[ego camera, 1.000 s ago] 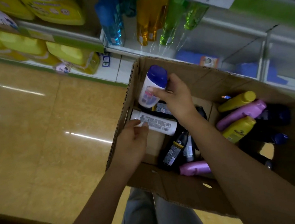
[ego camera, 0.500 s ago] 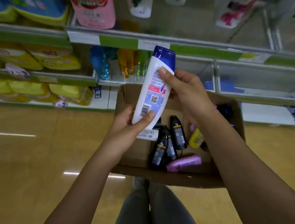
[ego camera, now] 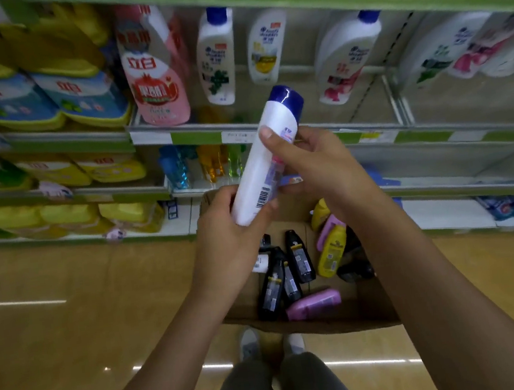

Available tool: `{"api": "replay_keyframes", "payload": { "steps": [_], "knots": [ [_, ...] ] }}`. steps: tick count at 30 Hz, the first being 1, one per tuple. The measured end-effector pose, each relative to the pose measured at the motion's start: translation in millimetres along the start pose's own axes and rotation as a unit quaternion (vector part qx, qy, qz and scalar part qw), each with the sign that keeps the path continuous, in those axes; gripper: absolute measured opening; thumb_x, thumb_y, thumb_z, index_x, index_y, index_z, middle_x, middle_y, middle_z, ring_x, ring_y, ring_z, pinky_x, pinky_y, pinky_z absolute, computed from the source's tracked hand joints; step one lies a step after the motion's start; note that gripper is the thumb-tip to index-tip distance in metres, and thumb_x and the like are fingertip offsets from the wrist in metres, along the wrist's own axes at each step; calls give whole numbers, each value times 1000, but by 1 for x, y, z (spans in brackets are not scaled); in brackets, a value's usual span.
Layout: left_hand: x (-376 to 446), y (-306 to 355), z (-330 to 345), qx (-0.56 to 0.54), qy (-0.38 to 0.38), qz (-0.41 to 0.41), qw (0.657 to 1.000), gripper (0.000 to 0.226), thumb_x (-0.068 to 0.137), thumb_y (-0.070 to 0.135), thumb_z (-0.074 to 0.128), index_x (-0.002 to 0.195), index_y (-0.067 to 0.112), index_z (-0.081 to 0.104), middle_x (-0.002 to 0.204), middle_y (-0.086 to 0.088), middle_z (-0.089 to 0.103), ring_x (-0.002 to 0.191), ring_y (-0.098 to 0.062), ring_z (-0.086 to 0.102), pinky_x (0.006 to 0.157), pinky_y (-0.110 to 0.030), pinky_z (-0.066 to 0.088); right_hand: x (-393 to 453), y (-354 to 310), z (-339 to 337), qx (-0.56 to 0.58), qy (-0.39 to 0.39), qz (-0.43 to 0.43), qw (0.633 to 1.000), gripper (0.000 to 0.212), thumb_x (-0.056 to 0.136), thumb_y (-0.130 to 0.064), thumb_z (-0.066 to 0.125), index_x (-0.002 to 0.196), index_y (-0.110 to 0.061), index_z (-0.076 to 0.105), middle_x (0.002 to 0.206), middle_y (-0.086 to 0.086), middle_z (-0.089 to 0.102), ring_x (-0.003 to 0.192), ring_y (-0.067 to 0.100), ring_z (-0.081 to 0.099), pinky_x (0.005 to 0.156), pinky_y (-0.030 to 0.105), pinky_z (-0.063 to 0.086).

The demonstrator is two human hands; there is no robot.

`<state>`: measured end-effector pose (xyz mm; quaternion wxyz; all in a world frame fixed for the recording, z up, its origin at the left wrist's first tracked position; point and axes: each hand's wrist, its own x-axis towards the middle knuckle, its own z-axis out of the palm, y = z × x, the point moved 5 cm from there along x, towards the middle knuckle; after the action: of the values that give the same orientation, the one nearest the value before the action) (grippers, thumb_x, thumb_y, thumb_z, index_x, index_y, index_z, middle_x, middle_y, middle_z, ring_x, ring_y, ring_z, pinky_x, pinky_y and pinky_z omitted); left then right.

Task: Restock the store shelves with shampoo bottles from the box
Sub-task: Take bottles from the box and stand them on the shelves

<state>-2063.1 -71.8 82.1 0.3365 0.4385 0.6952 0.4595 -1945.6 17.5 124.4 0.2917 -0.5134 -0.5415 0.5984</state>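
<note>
A white shampoo bottle with a blue cap (ego camera: 261, 162) is held upright and tilted, above the cardboard box (ego camera: 312, 324). My left hand (ego camera: 231, 230) grips its bottom end, fingers curled round it. My right hand (ego camera: 313, 162) holds its upper half, thumb across the front. Inside the box lie several black bottles (ego camera: 272, 284), a pink one (ego camera: 313, 304) and a yellow one (ego camera: 332, 250). Similar white shampoo bottles (ego camera: 216, 58) stand on the shelf (ego camera: 197, 135) straight ahead.
Pink detergent bottles (ego camera: 156, 78) and blue and yellow packs (ego camera: 78, 96) fill the shelf to the left. Coloured bottles (ego camera: 210, 164) stand one shelf lower. The box sits on the tan floor (ego camera: 70, 312) by my feet (ego camera: 250, 343).
Both hands have raised the white bottle higher, from over the box up to the level of the shampoo shelf. My view has tilted upward toward the shelves.
</note>
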Motion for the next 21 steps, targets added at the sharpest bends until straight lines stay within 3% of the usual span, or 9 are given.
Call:
{"api": "replay_keyframes", "payload": {
  "steps": [3,5,8,10,12,17,19,21],
  "knots": [
    [-7,30,3,110,38,57,992,32,79,51,66,95,35,43,86,12,55,71,-5,57,52,-32,51,-8,-20,-9,5,25,-17,1000,41,81,-37,75,107,-9,62,94,5,72,82,16,72,71,41,62],
    [-9,44,7,99,31,62,993,36,78,50,67,97,35,40,89,13,53,73,-5,57,54,-36,53,-13,-34,-18,23,26,-32,999,37,82,-29,75,106,-4,63,91,9,72,76,16,71,69,39,62],
    [-8,61,15,-11,-65,8,998,44,81,44,68,115,34,43,99,18,54,80,3,58,55,-23,51,-19,-50,-30,32,2,-56,998,32,85,-23,72,107,-3,63,94,12,72,83,22,71,72,40,61],
    [-7,71,19,-18,-108,11,994,40,84,40,64,119,34,44,100,15,56,79,1,58,55,-17,45,-21,-57,-35,42,-22,-68,997,27,86,-21,70,107,-6,63,93,7,72,88,22,71,75,40,61],
    [-7,81,19,36,-81,46,995,36,87,35,61,118,30,43,101,6,53,81,-6,56,57,-19,42,-23,-62,-37,49,-41,-74,995,24,88,-18,67,110,-7,63,94,5,73,91,21,72,77,37,60],
    [-14,98,16,183,8,85,979,67,88,47,55,141,20,26,115,2,39,93,-12,51,68,-25,48,-28,-77,-41,37,-48,-100,993,28,91,-15,64,118,-6,62,104,6,74,94,19,72,80,36,60],
    [-15,102,14,135,-29,86,987,69,82,58,54,139,25,30,115,6,40,95,-5,51,68,-17,47,-27,-82,-44,37,-44,-109,992,25,92,-10,61,117,-6,62,103,7,74,92,20,72,80,37,60],
    [-13,105,10,11,-97,49,994,56,79,60,54,128,34,46,113,15,54,96,4,56,70,-10,47,-26,-86,-47,39,-53,-114,991,23,93,-6,58,115,-6,63,100,9,75,88,22,72,76,35,60]
  ]
}}
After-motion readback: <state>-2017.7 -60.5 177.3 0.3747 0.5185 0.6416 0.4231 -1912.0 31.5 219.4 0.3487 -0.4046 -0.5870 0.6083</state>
